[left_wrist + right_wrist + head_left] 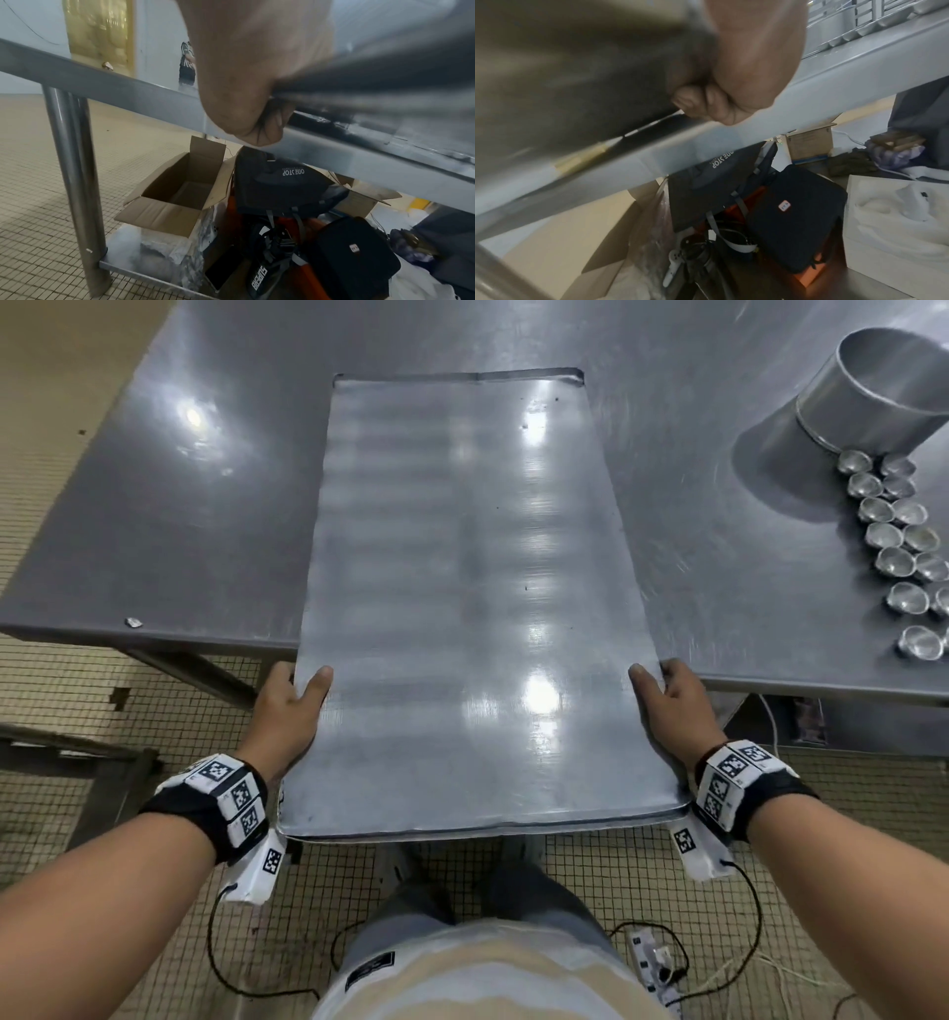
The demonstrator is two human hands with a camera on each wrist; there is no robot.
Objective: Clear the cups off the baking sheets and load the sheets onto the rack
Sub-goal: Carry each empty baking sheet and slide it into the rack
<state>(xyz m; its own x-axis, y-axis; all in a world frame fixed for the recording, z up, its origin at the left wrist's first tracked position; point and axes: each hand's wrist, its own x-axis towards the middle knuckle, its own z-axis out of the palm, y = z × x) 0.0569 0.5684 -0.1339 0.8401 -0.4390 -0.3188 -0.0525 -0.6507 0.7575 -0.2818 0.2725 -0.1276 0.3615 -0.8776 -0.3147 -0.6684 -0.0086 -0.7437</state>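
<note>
A long bare metal baking sheet [462,588] lies lengthwise across the steel table [154,505], its near end jutting past the table's front edge over the floor. My left hand [290,698] grips the sheet's left edge, thumb on top and fingers curled beneath [267,123]. My right hand [672,695] grips the right edge the same way, its fingers [698,101] curled under the sheet [577,71]. Several small metal cups [896,531] stand in rows on the table at the far right. No rack shows in the head view.
A large metal cylinder [883,387] stands at the back right beside the cups. Under the table sit an open cardboard box [177,192], black bags [280,182] and a white box [898,213]. Cables trail over the tiled floor [61,701] by my feet.
</note>
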